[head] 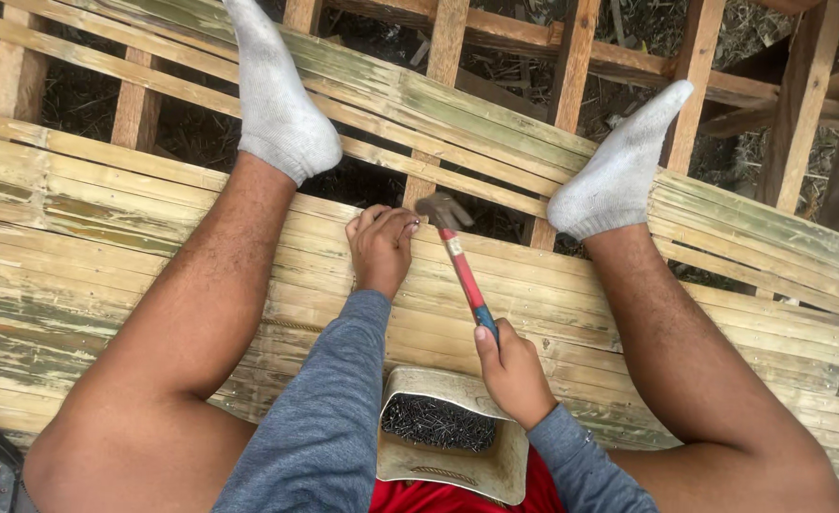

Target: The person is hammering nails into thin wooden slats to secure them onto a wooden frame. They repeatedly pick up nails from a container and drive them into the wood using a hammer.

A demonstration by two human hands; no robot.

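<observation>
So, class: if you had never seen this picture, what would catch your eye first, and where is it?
First the hammer at centre, its red handle gripped by the right hand, its head beside the left hand, whose fingers pinch at the bamboo slats. Next the two white socks planted on the slats at upper left and upper right. Below, between the legs, sits a box of dark nails.

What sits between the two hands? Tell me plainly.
In the head view, the red-handled hammer spans it: the right hand grips its handle, its head beside the left hand, over bamboo slats.
</observation>
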